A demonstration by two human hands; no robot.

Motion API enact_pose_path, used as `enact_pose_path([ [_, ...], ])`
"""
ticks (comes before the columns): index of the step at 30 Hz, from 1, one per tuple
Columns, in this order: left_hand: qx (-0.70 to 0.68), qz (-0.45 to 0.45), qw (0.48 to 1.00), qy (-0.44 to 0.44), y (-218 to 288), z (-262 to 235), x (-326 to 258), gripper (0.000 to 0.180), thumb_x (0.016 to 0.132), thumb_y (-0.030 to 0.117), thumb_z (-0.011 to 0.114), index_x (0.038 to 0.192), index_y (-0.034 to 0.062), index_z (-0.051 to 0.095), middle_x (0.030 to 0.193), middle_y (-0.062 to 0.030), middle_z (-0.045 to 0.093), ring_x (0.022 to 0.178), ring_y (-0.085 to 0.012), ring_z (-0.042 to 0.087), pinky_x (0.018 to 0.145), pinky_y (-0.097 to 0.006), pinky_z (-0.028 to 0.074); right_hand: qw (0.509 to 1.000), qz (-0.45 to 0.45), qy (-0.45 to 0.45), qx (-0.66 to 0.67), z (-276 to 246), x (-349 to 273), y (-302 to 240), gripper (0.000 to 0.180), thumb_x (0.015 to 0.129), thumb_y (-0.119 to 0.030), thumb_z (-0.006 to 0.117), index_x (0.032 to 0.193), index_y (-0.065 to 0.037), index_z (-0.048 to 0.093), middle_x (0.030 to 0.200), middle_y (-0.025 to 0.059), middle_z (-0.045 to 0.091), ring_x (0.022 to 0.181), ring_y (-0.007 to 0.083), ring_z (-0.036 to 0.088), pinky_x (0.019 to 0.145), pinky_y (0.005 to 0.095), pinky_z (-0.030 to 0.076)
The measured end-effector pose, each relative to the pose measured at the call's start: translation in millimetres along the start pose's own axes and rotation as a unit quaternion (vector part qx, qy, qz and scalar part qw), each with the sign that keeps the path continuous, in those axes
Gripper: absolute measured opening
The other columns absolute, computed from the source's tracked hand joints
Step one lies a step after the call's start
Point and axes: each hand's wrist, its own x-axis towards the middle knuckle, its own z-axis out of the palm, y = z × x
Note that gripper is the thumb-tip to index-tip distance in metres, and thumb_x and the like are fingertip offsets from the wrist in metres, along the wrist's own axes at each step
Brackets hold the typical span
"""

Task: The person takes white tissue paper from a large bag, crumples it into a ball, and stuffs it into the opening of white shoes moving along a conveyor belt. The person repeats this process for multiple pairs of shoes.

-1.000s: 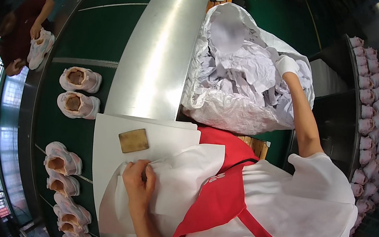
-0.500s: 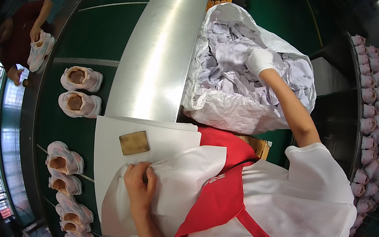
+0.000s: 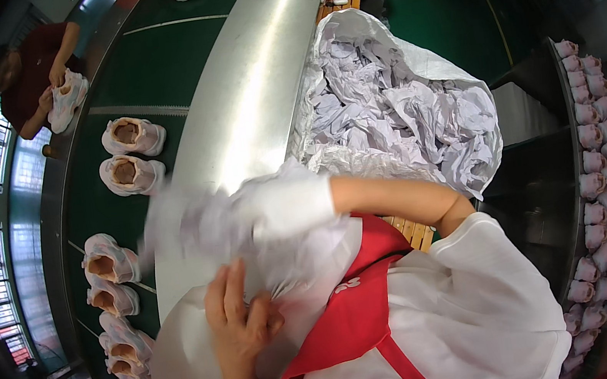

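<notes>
My left hand (image 3: 239,324) is bare and rests with spread fingers on a white sheet of paper (image 3: 179,354) lying on the work surface in front of me. My right hand (image 3: 260,212) wears a white glove and holds a wad of crumpled white paper (image 3: 184,222), blurred with motion, above that sheet. A big white bag of crumpled paper (image 3: 401,110) stands to my right, behind my right forearm.
A green conveyor belt (image 3: 161,62) carries several white shoes, among them a pair (image 3: 130,156) at the left. A metal divider (image 3: 256,72) runs along it. Another person (image 3: 39,71) handles a shoe at top left. Racks of shoes (image 3: 596,172) line the right.
My right hand has come out of the bag of paper and swung left across my body with a wad of paper. The left hand stays on the flat sheet.
</notes>
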Motion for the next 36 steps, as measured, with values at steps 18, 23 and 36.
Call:
enact_pose_path([
  [18, -0.220, -0.143, 0.965, 0.000, -21.0, -17.0, -7.7, 0.018, 0.084, 0.019, 0.056, 0.086, 0.0021, 0.060, 0.073, -0.0086, 0.053, 0.059, -0.0228, 0.046, 0.059, -0.031, 0.038, 0.647, 0.628, 0.382, -0.203, -75.5, -288.9, 177.1, 0.044, 0.074, -0.021, 0.069, 0.114, -0.004, 0.059, 0.096, 0.0171, 0.067, 0.089, 0.0307, 0.065, 0.079, 0.0386, 0.049],
  [23, -0.366, -0.301, 0.879, -0.050, -14.8, -7.2, 4.4, 0.042, 0.073, -0.003, 0.060, 0.115, 0.0062, 0.059, 0.085, -0.0039, 0.058, 0.055, -0.0081, 0.039, 0.051, -0.022, 0.035, 0.810, 0.324, 0.481, -0.088, -96.5, -189.0, 119.7, 0.032, 0.085, -0.020, 0.064, 0.109, 0.002, 0.061, 0.091, 0.0128, 0.068, 0.085, 0.0193, 0.063, 0.076, 0.0310, 0.048],
  [36, -0.510, -0.477, 0.711, 0.079, -44.9, 13.9, -29.1, 0.026, 0.083, 0.016, 0.069, 0.102, -0.0023, 0.064, 0.084, -0.0011, 0.064, 0.076, -0.0065, 0.056, 0.069, -0.023, 0.046, 0.939, 0.136, 0.080, 0.306, -20.0, 48.9, -44.9, 0.038, 0.081, -0.003, 0.061, 0.118, 0.005, 0.055, 0.108, 0.0099, 0.064, 0.096, 0.0162, 0.061, 0.086, 0.0266, 0.048],
])
